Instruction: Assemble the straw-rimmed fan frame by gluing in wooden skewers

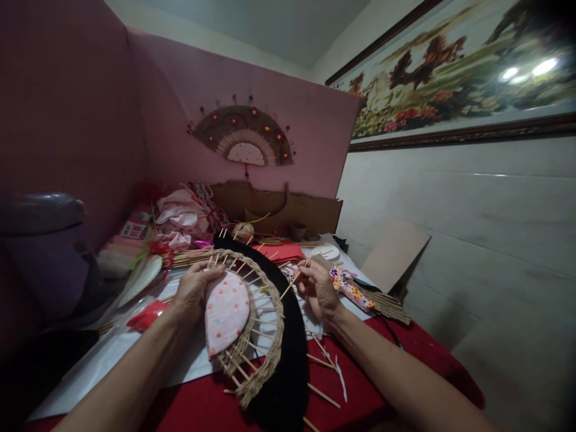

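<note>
A half-made craft fan (228, 309) has a half-round centre of pink dotted cloth, braided twine bands (275, 300) and thin sticks fanning outward. A wide arc of black cloth (294, 360) runs along its outer side, with stick ends showing past the edge. My left hand (194, 289) grips the fan at its upper left, thumb over the pink cloth. At the fan's right side, my right hand (315, 287) is closed in a pinch on a thin wooden stick (289, 286). The stick crosses the black cloth; its lower end meets the twine band.
On the red-covered table (432, 372) lie white paper, red paper (283, 251), flower-patterned cloth (353, 288) and corrugated cardboard (382, 306). Pink cloth (184, 210) is heaped behind, near a twine ball (243, 232). A finished fan (245, 135) hangs on the pink board. A lidded bin (45, 252) stands left.
</note>
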